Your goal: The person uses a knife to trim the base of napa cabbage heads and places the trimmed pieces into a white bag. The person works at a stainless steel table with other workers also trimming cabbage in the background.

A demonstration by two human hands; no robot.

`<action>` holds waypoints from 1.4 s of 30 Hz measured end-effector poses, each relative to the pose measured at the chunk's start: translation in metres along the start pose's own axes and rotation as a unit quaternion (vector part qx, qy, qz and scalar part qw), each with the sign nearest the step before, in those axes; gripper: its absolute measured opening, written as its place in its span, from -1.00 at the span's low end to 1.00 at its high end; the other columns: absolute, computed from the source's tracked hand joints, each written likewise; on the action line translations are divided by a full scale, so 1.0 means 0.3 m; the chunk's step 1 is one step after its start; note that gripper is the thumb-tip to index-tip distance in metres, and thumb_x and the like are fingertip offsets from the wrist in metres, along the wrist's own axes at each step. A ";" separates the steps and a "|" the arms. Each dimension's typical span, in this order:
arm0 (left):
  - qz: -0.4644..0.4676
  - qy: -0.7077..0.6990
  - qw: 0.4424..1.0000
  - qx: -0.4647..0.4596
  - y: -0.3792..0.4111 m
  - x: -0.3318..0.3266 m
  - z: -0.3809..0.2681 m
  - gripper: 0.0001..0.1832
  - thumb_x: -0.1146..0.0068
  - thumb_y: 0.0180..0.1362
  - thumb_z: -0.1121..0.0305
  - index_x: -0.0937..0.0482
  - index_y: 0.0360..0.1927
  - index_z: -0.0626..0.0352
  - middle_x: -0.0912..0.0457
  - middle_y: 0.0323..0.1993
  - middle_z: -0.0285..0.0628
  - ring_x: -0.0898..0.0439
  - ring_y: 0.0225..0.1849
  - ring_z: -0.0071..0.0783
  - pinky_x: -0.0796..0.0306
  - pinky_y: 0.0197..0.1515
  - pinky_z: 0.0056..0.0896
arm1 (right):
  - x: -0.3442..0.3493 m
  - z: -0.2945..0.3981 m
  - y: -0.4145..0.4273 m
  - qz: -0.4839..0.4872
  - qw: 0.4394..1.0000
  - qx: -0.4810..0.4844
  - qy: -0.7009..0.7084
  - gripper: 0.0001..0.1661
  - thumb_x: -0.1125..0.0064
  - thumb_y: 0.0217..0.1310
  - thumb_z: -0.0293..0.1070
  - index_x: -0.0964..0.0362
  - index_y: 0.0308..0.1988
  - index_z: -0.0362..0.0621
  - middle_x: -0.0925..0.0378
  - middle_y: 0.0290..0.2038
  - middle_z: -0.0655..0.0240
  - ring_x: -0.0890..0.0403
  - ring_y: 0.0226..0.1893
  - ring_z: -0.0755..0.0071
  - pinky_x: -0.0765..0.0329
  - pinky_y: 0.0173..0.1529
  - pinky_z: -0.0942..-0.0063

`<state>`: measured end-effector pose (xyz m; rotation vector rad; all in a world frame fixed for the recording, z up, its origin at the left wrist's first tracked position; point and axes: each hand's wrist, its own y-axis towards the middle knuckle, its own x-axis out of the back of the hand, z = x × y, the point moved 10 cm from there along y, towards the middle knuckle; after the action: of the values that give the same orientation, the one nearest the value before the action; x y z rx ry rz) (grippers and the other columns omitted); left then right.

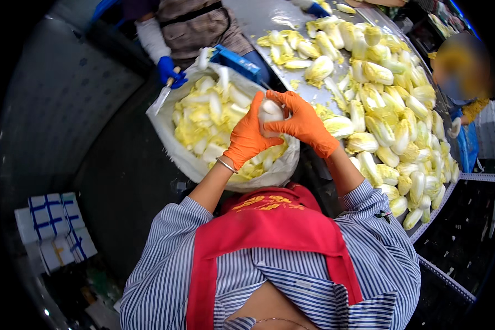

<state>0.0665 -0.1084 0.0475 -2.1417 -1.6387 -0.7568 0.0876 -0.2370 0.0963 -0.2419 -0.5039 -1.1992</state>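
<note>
Between my hands, above the right side of a white woven sack, is a small pale object that looks wrapped in clear plastic; what it is I cannot tell. My left hand, in an orange glove, grips its left side. The orange-gloved fingers of my right hand curl around it from the right. Yellow and white napa cabbage leaves and trimmings fill the sack beneath. To the right, a large heap of trimmed napa cabbages covers much of a metal table.
Across the sack, a co-worker's blue-gloved hand holds a knife, its blade angled over the rim. A blue object stands behind the sack. Another blue glove reaches over the table's far end. White foam boxes sit lower left.
</note>
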 end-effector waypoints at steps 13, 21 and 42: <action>-0.104 -0.289 0.949 0.068 -0.298 0.091 0.290 0.12 -0.66 -0.15 0.37 -0.09 0.42 0.02 -0.38 0.27 -0.12 -0.43 0.24 -0.27 -0.44 0.23 -0.27 | -0.341 0.064 -0.085 -0.038 0.957 0.088 -0.273 -0.55 -0.24 0.26 -0.28 -0.57 0.16 0.21 -0.64 -0.48 0.19 -0.69 -0.44 0.02 -0.51 -0.39 0.08; -0.163 -0.164 0.969 0.080 -0.306 0.097 0.333 -0.01 -0.66 -0.17 0.23 -0.27 0.30 0.23 -0.56 0.14 -0.10 -0.57 0.17 -0.31 -0.50 0.17 -0.28 | -0.418 0.080 -0.091 0.008 0.923 0.116 -0.367 -0.44 -0.23 0.14 -0.32 -0.45 0.19 0.02 -0.64 -0.48 0.20 -0.69 -0.47 0.02 -0.51 -0.40 0.03; -0.151 -0.238 0.951 0.123 -0.369 0.135 0.357 -0.05 -0.63 -0.17 0.32 -0.28 0.30 0.09 -0.48 0.21 -0.09 -0.51 0.18 -0.31 -0.46 0.21 -0.22 | -0.478 -0.572 0.003 0.166 0.952 -0.120 -0.227 -0.52 -0.02 0.38 0.01 -0.69 -0.23 -0.15 -0.70 -0.36 0.02 -0.74 -0.34 0.09 -0.58 -0.29 0.17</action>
<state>-0.0098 0.0141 -0.0197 -2.0160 -2.2058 -0.0862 0.0915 -0.1935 -0.1231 -0.7942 -0.6838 -0.8699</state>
